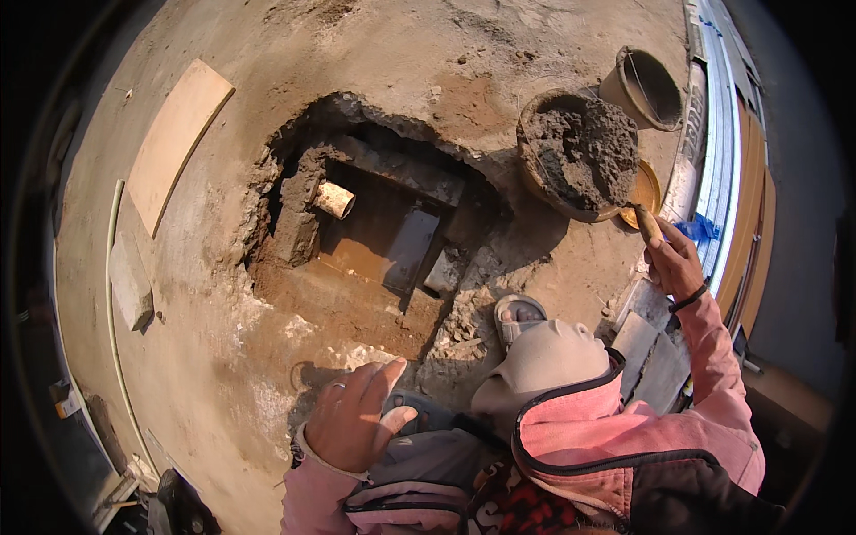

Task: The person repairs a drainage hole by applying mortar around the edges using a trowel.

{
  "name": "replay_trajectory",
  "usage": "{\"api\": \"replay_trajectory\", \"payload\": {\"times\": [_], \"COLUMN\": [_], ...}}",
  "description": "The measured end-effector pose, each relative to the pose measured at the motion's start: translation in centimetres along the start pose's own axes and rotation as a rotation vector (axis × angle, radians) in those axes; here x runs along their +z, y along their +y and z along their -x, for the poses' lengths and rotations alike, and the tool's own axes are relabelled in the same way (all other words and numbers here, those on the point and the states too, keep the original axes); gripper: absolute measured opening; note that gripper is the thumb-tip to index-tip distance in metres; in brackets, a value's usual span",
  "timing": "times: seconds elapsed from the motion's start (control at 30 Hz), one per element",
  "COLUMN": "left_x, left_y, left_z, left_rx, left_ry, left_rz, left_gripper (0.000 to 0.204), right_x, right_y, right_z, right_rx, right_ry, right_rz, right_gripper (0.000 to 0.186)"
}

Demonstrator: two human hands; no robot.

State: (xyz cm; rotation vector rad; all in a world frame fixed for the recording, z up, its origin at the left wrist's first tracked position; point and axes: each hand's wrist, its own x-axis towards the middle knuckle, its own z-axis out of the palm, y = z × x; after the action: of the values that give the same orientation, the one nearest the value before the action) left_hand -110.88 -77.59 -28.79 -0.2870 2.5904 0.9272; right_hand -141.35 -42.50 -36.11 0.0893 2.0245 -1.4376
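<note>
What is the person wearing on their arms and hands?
Both arms have long pink sleeves, part of a pink jacket with dark piping. The hands are bare, with no gloves. The left hand has a ring on one finger. The right hand has a dark band around its wrist.

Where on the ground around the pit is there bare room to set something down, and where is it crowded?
Bare ground lies beyond the pit, between it and the wooden board, and on the near-left ground by the left hand. It is crowded at right: mortar pan, empty bucket, stone slabs, and the right hand gripping a wooden handle.
</note>
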Motion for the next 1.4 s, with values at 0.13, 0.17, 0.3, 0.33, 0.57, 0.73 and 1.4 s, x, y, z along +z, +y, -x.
{"api": "replay_trajectory", "payload": {"times": [0.13, 0.17, 0.3, 0.33, 0.57, 0.73, 1.4], "left_x": [-0.2, -0.2, 0.1, 0.0, -0.5, -0.4, 0.1], "left_y": [0.2, 0.2, -0.2, -0.3, 0.0, 0.2, -1.5], "left_z": [-0.5, -0.5, -0.3, -0.2, 0.7, 1.2, 1.5], "left_rx": [0.012, 0.008, -0.036, -0.055, -0.116, -0.11, -0.029], "left_ry": [-0.011, -0.016, -0.042, -0.055, -0.073, -0.03, 0.003], "left_rz": [-0.003, -0.012, -0.004, -0.008, -0.02, -0.003, -0.03], "left_gripper": [0.052, 0.052, 0.053, 0.053, 0.054, 0.055, 0.057], "right_x": [1.6, 2.2, 5.6, 6.5, 14.7, 20.2, 15.4], "right_y": [-1.6, -1.3, -1.5, -1.2, 4.2, 12.0, 4.8], "right_z": [3.0, 3.3, 4.4, 4.2, -6.3, -20.2, -4.4], "right_rx": [-0.023, -0.016, 0.092, 0.159, 0.442, 0.681, 0.067], "right_ry": [-0.099, -0.145, -0.392, -0.452, -0.738, -0.648, -0.547], "right_rz": [-0.03, -0.041, -0.061, -0.086, -0.418, -0.518, -0.229], "right_gripper": [0.056, 0.057, 0.055, 0.053, 0.042, 0.028, 0.049]}}
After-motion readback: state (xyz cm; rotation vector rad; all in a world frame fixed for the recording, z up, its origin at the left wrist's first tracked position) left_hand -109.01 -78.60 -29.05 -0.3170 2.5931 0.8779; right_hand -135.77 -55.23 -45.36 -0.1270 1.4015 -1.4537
